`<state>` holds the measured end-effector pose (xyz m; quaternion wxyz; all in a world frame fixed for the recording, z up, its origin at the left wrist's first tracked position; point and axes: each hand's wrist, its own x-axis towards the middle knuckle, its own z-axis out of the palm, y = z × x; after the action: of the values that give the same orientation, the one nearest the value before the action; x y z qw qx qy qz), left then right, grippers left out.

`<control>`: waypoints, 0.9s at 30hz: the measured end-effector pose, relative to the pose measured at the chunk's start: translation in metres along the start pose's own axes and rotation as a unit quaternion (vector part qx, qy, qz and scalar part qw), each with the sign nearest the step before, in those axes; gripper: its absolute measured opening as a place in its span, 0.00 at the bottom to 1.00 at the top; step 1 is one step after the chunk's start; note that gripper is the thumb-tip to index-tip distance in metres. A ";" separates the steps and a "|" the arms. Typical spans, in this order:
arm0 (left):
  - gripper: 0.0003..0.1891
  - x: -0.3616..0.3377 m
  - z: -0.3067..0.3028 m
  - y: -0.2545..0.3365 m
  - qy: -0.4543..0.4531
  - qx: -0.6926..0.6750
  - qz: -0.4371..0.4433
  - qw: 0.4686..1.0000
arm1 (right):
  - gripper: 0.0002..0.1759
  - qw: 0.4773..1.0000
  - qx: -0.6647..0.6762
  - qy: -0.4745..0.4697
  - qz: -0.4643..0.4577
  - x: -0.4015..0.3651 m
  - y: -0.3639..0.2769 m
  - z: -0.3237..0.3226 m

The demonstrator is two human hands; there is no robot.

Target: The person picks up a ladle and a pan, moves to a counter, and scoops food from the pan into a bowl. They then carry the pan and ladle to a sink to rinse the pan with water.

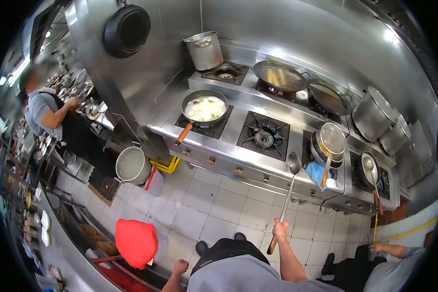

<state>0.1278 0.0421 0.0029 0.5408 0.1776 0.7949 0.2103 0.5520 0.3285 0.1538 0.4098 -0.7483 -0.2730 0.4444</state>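
My right hand [280,228] is wrapped round the wooden-ended handle of a long ladle [294,163]. The ladle's bowl is up at the front edge of the stove [214,151], left of a blue cloth [318,172]. Low at my left side, my left hand [181,266] is curled in a loose fist with nothing showing in it. Ahead on a front burner stands a frying pan [205,108] holding pale pieces in whitish liquid, its orange handle pointing toward me. A bare burner [264,138] lies right of that pan.
Behind are a stockpot [204,51] and a wok [280,77] with long golden pieces over a flame. A strainer [332,138] rests over pots at right. A bucket of liquid [133,164] and red cover [136,243] are left. People stand left [58,117] and right [396,270].
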 end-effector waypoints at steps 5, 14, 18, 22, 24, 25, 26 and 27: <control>0.08 -0.003 0.004 0.006 0.021 -0.030 -0.002 0.999 | 0.14 1.000 -0.018 0.012 -0.005 0.011 0.013 0.005; 0.10 -0.013 0.014 0.015 0.004 0.002 0.036 0.999 | 0.14 0.999 0.002 0.006 -0.033 0.004 0.001 0.009; 0.10 -0.011 0.013 0.016 -0.005 0.009 0.025 1.000 | 0.14 0.999 -0.022 0.002 -0.039 0.010 0.003 0.006; 0.11 -0.008 0.008 0.017 0.010 0.033 0.031 0.999 | 0.15 1.000 -0.004 -0.002 0.011 -0.002 -0.010 0.006; 0.12 -0.007 0.007 0.019 0.016 0.036 0.030 0.999 | 0.16 0.999 0.021 -0.001 0.025 -0.005 -0.010 0.005; 0.12 -0.007 0.006 0.019 0.020 0.042 0.030 0.998 | 0.16 0.993 0.086 -0.058 0.052 -0.004 -0.009 0.001; 0.12 -0.008 0.006 0.019 0.020 0.042 0.029 0.998 | 0.17 0.979 0.151 -0.115 0.078 -0.003 -0.009 -0.003; 0.11 -0.007 0.005 0.021 0.023 0.039 0.023 0.999 | 0.17 0.978 0.152 -0.115 0.080 -0.001 -0.011 -0.006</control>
<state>0.1361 0.0564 0.0179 0.5104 0.2120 0.8100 0.1961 0.5559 0.3308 0.1651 0.4480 -0.6405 -0.1870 0.5951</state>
